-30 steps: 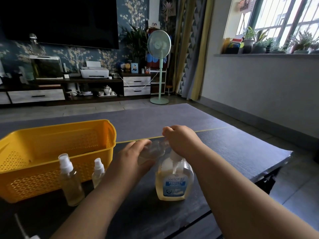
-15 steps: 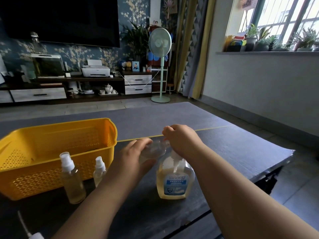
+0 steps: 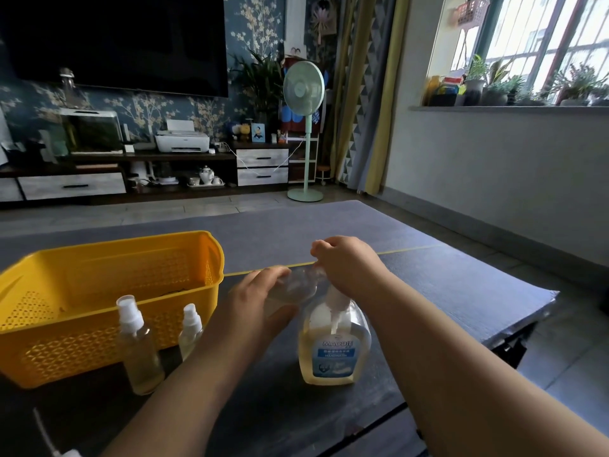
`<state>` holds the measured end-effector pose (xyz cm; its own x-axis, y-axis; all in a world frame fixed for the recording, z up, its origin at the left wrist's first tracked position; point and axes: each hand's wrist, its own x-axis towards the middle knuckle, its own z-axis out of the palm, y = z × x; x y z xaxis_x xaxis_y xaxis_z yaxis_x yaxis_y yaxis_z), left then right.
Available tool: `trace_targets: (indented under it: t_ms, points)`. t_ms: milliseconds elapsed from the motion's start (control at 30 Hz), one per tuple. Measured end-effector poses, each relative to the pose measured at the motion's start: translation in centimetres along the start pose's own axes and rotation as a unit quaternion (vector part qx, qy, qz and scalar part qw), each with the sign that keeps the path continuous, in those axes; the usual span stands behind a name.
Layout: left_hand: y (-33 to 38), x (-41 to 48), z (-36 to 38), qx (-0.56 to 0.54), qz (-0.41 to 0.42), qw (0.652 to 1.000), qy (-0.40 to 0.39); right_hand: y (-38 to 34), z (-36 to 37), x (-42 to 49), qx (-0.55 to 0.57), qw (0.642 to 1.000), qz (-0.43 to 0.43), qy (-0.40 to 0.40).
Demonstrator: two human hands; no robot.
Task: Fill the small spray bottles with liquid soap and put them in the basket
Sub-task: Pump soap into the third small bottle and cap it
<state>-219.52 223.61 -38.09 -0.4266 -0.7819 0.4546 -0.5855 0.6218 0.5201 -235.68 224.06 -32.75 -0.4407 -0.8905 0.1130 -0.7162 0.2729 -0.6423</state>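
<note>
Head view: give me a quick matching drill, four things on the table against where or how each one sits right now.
Things:
1. yellow basket
2. tall spray bottle
3. clear small bottle
4. soap pump bottle

States:
A. held tilted in the left hand
B. stands capped on the table, in front of the basket
C. pump top under the right hand
D. far left, no bottle visible inside

Pairs: 1-D, 2-B, 3-A, 4-C
</note>
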Motion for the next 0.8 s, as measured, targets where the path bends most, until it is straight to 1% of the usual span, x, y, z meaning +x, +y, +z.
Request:
trace_targets:
  t_ms: [233, 300, 467, 633, 800]
  points:
    - [-0.5, 0.3, 0.4, -0.019, -0.002, 1.0, 0.003, -0.6, -0.5, 0.5, -0.024, 0.999, -0.002, -0.028]
    - [-0.5, 0.3, 0.5, -0.021, -0.004, 1.0, 0.0, -0.3, -0.3, 0.5, -0.031, 0.999, 0.002, -0.025]
    - [0.2, -0.2, 0.3, 0.011, -0.01, 1.0, 0.002, 0.6, 0.7, 0.1, -0.068, 0.997, -0.002, -0.039]
    - [-0.5, -0.1, 0.7, -0.006, -0.004, 1.0, -0.015, 0.8, 0.9, 0.1, -0.054, 0.998, 0.004, -0.029]
    - [-0.5, 0.1, 0.4, -0.007, 0.006, 1.0, -0.003, 0.6, 0.7, 0.0, -0.037, 0.999, 0.007, -0.018]
